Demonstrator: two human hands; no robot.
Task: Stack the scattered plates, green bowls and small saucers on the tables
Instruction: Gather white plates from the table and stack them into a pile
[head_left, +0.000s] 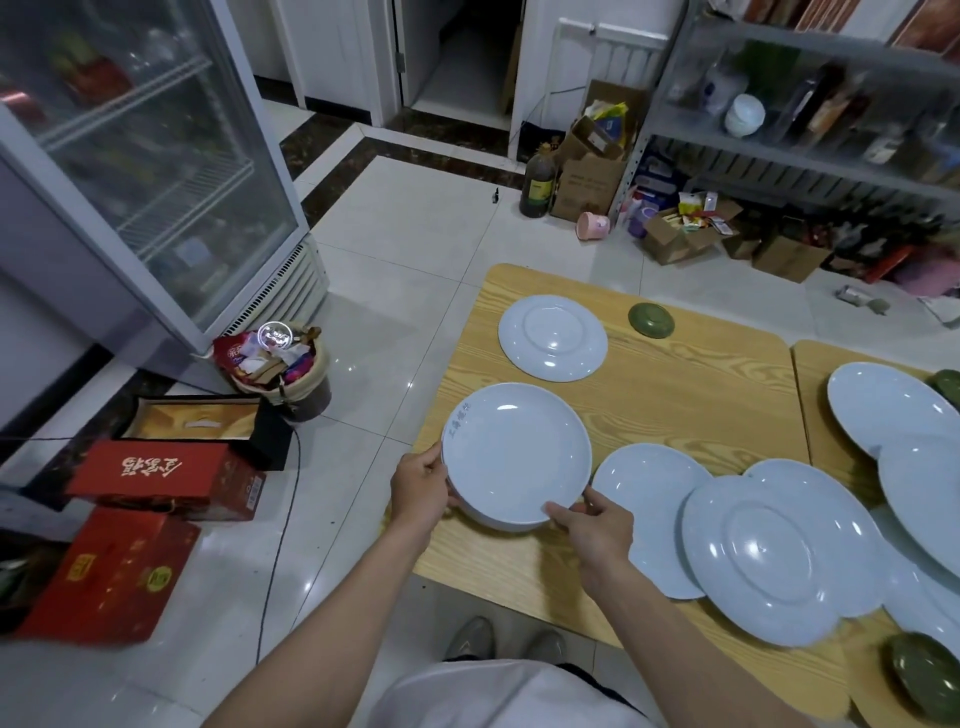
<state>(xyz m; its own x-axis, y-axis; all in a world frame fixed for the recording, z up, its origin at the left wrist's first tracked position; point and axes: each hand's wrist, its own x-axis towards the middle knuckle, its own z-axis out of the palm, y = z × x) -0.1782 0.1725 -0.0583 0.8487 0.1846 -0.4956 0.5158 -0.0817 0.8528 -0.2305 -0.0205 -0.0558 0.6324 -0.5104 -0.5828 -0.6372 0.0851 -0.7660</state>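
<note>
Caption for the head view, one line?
Left hand and right hand grip a stack of pale plates at the wooden table's edge; more plates and green bowls lie scattered.

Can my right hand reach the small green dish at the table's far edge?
Likely not yet: right hand, with left hand, grips the round white plate; bare wooden table leads to the small green dish.
</note>
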